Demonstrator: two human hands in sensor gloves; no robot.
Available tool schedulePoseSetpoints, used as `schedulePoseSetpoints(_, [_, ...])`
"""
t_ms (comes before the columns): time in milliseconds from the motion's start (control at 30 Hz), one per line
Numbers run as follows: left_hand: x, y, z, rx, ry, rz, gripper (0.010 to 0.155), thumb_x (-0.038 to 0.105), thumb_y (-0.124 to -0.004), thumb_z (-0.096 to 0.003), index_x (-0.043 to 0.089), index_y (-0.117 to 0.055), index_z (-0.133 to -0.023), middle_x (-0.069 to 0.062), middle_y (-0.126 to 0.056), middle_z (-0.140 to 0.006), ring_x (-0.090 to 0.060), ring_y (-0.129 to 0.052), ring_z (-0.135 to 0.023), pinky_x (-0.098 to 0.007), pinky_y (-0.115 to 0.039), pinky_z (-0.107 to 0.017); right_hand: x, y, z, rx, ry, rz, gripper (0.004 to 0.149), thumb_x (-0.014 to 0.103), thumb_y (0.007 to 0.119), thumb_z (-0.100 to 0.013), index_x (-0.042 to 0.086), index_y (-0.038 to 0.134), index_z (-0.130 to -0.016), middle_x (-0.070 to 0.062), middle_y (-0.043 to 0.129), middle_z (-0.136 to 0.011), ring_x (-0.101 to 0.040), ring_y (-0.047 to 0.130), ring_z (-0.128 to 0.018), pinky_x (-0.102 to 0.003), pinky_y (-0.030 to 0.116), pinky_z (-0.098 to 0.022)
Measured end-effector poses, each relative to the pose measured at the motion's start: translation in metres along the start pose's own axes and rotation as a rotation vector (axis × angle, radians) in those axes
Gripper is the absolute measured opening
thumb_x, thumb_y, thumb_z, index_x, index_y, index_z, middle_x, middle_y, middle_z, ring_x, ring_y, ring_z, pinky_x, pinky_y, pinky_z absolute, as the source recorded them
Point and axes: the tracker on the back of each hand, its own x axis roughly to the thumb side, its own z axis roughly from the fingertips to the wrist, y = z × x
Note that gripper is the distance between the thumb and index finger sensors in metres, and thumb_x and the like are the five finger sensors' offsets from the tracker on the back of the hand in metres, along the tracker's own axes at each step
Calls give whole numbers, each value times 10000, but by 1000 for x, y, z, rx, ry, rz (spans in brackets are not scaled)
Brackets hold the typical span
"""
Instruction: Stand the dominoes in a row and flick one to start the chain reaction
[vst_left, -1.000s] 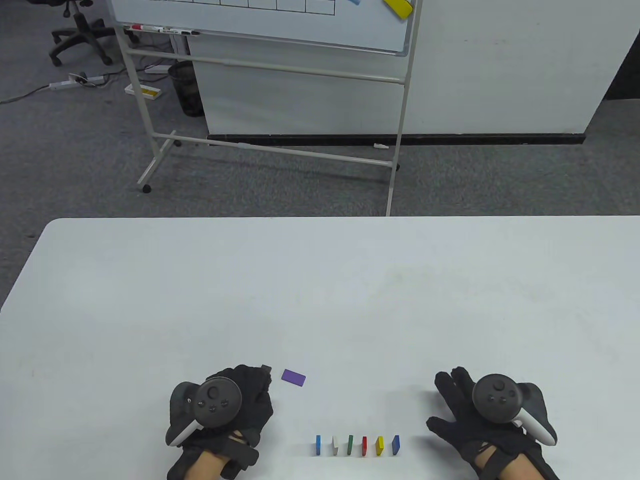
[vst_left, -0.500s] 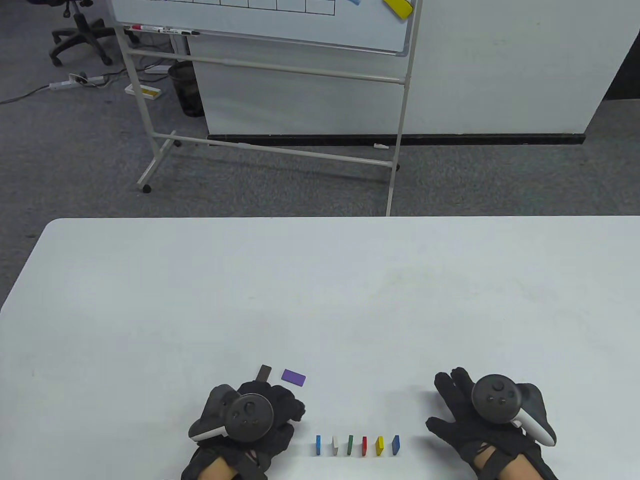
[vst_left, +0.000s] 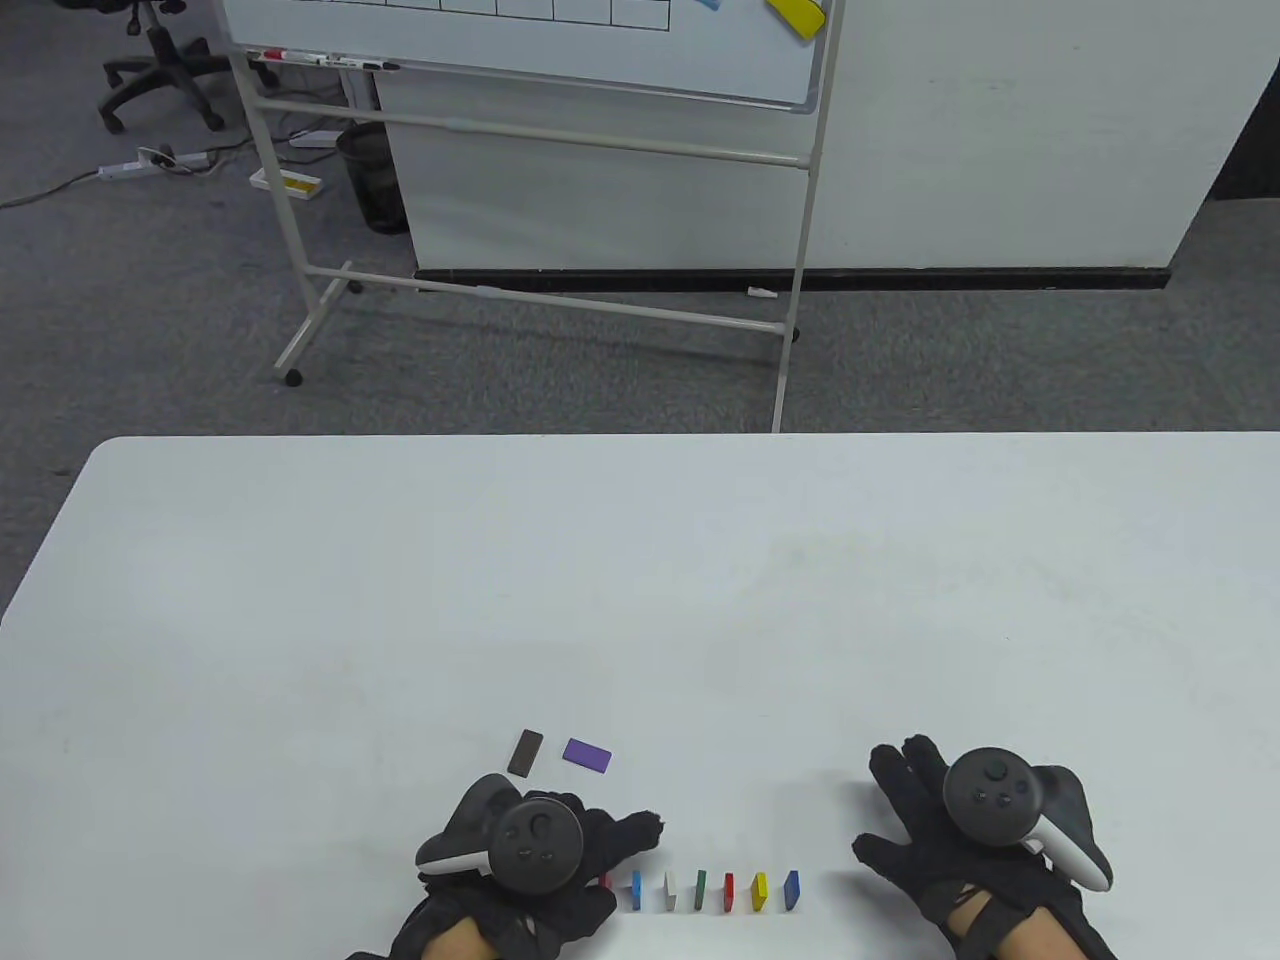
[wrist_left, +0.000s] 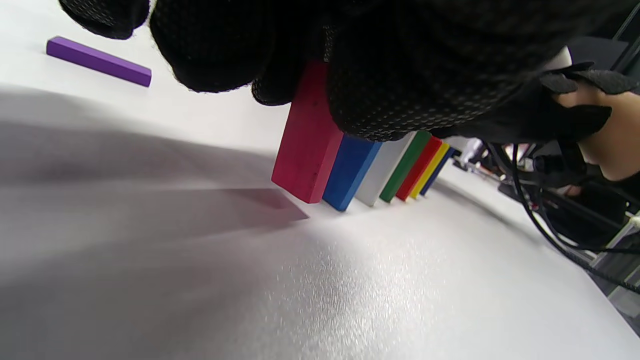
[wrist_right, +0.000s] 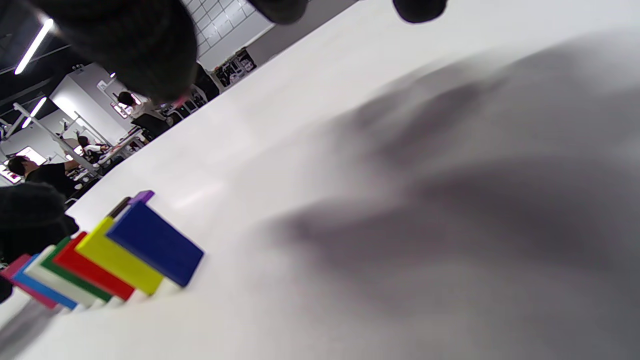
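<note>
Several dominoes stand in a row (vst_left: 712, 891) near the table's front edge: blue (vst_left: 636, 890), white, green, red, yellow and dark blue (vst_left: 791, 890). My left hand (vst_left: 600, 862) pinches a pink domino (wrist_left: 310, 140) by its top, upright on the table just left of the blue one (wrist_left: 350, 170). A brown domino (vst_left: 524, 752) and a purple domino (vst_left: 587, 755) lie flat behind the left hand. My right hand (vst_left: 888, 800) rests right of the row with fingers spread, holding nothing. The right wrist view shows the row (wrist_right: 117, 260) from its dark blue end.
The white table (vst_left: 640, 600) stretches far beyond the dominoes. A whiteboard stand (vst_left: 540, 150) is on the carpet behind the table. A black cable (wrist_left: 545, 230) hangs off the table's near side in the left wrist view.
My left hand has moved right and nearer from the flat dominoes to the row's left end, uncovering the brown domino; the pink domino now shows in its fingers. The right hand stayed still.
</note>
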Motion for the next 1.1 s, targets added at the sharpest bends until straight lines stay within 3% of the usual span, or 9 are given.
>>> schedulePoseSetpoints(1100, [2,-1,-1,-38,-2,-12,783,365,-946,-452,231,-509,-1088,7,-755,-931,-274,-838,-634,-674,-558,-660,1,1,0,4,-6,0,889,568,771,-501,171,292,-1135,-201,141,-1151,-552,326,-1069,-774,325,-663])
